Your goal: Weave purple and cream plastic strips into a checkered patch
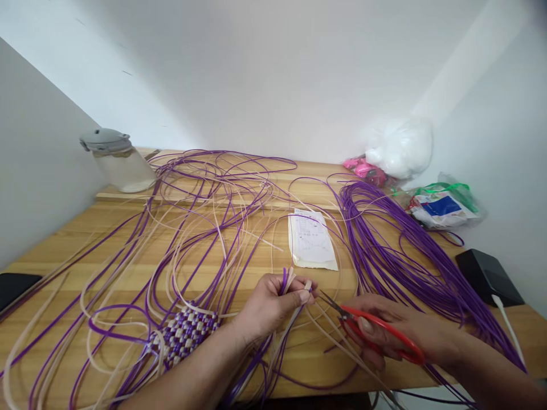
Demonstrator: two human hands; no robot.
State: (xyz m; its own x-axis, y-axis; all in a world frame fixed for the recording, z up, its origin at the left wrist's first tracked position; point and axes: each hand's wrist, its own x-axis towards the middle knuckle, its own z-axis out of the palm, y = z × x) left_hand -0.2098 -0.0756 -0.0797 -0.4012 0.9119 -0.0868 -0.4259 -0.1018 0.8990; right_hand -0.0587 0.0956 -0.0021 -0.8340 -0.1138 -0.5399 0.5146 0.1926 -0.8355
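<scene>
My left hand (276, 304) pinches a small bundle of purple and cream strips (289, 281) between thumb and fingers near the middle of the table. My right hand (388, 327) is wrapped round the red handles of a pair of scissors (384, 330). The narrow blades point left, their tips close to the strips at my left fingertips; whether they touch cannot be made out. A woven purple-and-cream checkered piece (188, 333) lies left of my left forearm, which hides part of it. Long loose strips spread out from it.
A large coil of purple strips (410, 256) lies at right beside a black box (489, 276) with a white cable. Behind are plastic bags (444, 202). A paper with writing (314, 239) lies mid-table. A lidded jar (123, 162) stands back left, and a phone (17, 287) lies at the left edge.
</scene>
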